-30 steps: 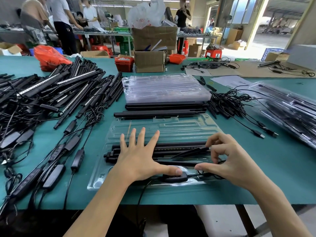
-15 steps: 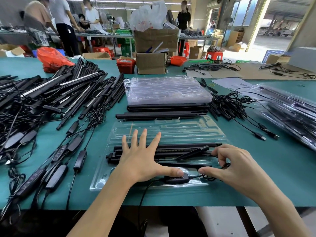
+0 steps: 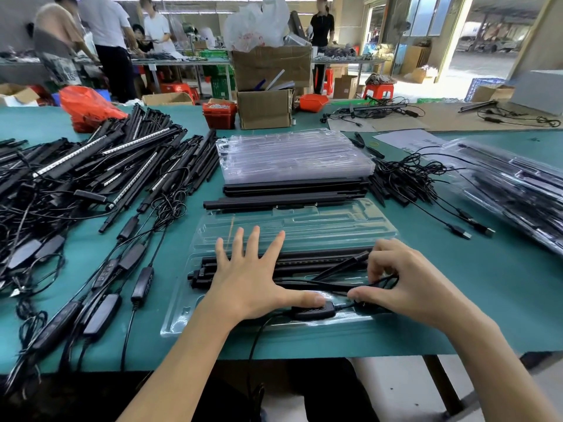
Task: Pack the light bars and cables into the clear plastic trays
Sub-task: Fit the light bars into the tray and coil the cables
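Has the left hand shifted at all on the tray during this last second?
No. The left hand stays spread flat over the light bars, thumb on the cable's controller, same spot in the tray.

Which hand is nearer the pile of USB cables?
Right. The right hand is in the tray at its right end, below and left of the cable pile. The left hand lies flat on the light bars, farther left.

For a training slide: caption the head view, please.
Left hand flattens black light bars in clear plastic tray; right hand tucks cable.
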A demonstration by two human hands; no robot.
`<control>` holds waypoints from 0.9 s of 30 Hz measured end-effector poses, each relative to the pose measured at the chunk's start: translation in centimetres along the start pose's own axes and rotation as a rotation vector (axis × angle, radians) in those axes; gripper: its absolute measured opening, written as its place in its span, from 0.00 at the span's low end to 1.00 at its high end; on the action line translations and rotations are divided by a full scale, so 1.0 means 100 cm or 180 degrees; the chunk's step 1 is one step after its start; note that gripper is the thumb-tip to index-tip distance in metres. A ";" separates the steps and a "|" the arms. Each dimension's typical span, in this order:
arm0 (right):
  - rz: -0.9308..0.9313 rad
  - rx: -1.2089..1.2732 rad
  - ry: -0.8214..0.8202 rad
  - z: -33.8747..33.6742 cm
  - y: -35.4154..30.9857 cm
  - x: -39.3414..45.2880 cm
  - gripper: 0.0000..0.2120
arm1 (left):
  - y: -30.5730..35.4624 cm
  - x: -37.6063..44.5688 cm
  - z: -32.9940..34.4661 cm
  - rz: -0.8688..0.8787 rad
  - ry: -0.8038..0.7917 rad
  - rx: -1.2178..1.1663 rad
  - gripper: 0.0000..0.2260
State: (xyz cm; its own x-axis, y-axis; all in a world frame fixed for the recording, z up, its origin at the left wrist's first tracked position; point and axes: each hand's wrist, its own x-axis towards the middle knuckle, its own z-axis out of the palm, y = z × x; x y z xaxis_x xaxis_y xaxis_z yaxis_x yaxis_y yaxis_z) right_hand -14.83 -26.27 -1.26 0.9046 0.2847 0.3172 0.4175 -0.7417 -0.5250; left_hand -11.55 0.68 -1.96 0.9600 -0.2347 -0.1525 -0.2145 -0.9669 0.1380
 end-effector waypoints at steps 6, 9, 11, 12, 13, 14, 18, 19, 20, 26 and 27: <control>-0.0050 0.0087 0.0021 0.002 0.004 -0.001 0.25 | 0.001 -0.002 -0.003 0.0006 -0.0035 0.0030 0.60; 0.0038 0.0093 0.0033 0.001 0.004 -0.004 0.19 | 0.002 -0.003 -0.003 0.0001 -0.0032 0.0025 0.59; 0.0066 -0.0060 0.0016 0.001 0.004 -0.005 0.24 | 0.002 -0.003 -0.003 -0.0003 -0.0033 0.0025 0.59; 0.0070 -0.0169 0.0010 0.002 0.003 -0.005 0.26 | 0.002 -0.003 -0.003 -0.0005 -0.0035 0.0030 0.59; 0.0086 -0.0235 0.0022 0.002 0.001 -0.005 0.25 | 0.002 -0.003 -0.003 -0.0004 -0.0037 0.0037 0.59; 0.0120 -0.0251 0.0043 0.002 0.000 -0.005 0.22 | 0.002 -0.003 -0.003 -0.0003 -0.0037 0.0046 0.59; 0.0184 -0.0121 0.0067 0.003 -0.001 -0.005 0.15 | 0.002 -0.002 -0.003 0.0001 -0.0038 0.0066 0.59; 0.0160 -0.0105 0.0065 0.003 0.000 -0.005 0.16 | 0.002 -0.002 -0.003 0.0001 -0.0039 0.0058 0.59; 0.0138 -0.0079 0.0059 0.003 0.000 -0.004 0.17 | 0.001 -0.002 -0.002 0.0001 -0.0037 0.0050 0.59; -0.0014 -0.0078 -0.0030 0.004 0.004 -0.004 0.14 | 0.001 -0.001 -0.001 0.0004 -0.0032 0.0084 0.60; -0.0034 -0.0017 0.0006 0.004 0.005 -0.005 0.16 | 0.001 -0.001 -0.001 0.0005 -0.0034 0.0084 0.60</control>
State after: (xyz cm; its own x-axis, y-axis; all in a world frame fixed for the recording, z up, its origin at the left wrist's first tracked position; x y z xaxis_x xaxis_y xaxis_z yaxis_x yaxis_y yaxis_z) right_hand -15.03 -26.52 -1.95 0.9000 0.2915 0.3241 0.4266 -0.7419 -0.5173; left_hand -11.64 0.64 -1.84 0.9577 -0.2373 -0.1627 -0.2209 -0.9688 0.1123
